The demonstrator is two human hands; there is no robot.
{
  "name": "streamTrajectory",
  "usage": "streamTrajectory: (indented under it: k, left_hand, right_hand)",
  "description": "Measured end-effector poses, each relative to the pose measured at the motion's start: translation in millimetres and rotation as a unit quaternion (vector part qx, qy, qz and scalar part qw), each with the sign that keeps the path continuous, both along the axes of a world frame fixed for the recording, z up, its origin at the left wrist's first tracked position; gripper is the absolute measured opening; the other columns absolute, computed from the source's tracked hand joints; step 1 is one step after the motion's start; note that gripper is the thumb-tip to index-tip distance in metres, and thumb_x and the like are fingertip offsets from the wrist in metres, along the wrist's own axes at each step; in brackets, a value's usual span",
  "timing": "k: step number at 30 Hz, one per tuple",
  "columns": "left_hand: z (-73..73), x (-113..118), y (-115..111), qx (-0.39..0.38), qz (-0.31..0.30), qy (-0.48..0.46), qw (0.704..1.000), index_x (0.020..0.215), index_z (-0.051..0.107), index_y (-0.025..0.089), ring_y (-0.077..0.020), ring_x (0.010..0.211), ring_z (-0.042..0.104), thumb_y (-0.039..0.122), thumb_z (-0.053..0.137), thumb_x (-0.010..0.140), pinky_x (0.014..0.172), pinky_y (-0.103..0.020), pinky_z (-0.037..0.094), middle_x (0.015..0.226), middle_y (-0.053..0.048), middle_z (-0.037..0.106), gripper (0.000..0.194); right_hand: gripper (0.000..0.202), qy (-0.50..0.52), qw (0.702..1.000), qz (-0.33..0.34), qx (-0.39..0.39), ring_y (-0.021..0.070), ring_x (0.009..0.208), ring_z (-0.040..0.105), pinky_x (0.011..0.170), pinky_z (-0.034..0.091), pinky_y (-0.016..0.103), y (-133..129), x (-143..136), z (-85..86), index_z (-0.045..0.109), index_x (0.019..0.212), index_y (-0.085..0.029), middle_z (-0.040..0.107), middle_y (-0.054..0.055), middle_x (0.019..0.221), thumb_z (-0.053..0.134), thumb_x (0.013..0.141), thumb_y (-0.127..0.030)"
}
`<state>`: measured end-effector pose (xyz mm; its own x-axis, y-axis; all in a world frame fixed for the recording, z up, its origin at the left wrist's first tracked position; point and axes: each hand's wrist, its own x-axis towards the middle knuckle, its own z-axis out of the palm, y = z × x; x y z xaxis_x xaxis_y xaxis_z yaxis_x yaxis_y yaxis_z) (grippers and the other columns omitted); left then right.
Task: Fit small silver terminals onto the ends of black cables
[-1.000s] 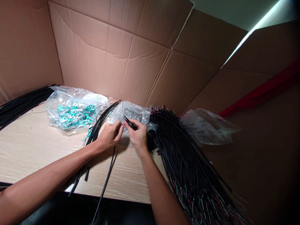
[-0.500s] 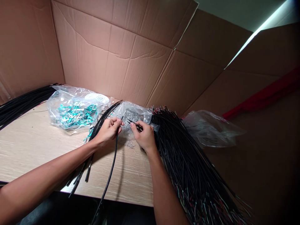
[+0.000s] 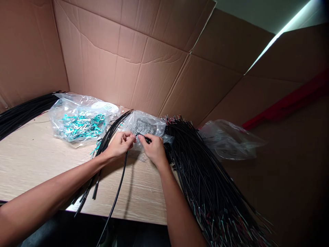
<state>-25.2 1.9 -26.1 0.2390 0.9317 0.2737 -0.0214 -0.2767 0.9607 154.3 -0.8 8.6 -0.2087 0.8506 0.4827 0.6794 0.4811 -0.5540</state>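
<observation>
My left hand [image 3: 123, 142] is closed on a black cable [image 3: 119, 192], which hangs down past the table's front edge. My right hand [image 3: 152, 146] is closed round a small dark pointed tool [image 3: 147, 139], perhaps tweezers. The tool's tip meets the cable end at the fingertips of my left hand; the exact contact is too small to make out. Behind both hands lies a clear bag [image 3: 156, 125] with grey metallic bits in it. Several black cables [image 3: 109, 135] lie beside my left wrist.
A clear bag with teal and silver pieces [image 3: 82, 125] sits at the left, near a black cable bundle [image 3: 25, 111]. A large heap of black cables [image 3: 205, 171] covers the right side, beside a crumpled clear bag [image 3: 231, 140]. Cardboard walls [image 3: 102, 51] stand behind the table [image 3: 25, 164].
My right hand has moved slightly left, bringing the tool up to my left fingertips. The left hand keeps its hold on the cable.
</observation>
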Motion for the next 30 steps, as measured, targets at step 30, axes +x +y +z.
streamTrajectory:
  k: [30]
  left_hand:
    - [6.6,1,-10,0.074,0.093,0.08,0.99,0.073,0.055,0.017,-0.0096,0.05,0.037,0.038,0.06,0.094,0.049,-0.022,0.024,0.058,0.004,0.044,0.03]
  right_hand:
    - [0.045,0.031,0.999,0.004,-0.024,0.0125,0.055,0.033,0.056,0.026,0.031,1,0,-3.5,0.063,0.064,-0.018,0.044,-0.003,0.057,0.059,0.097,-0.049]
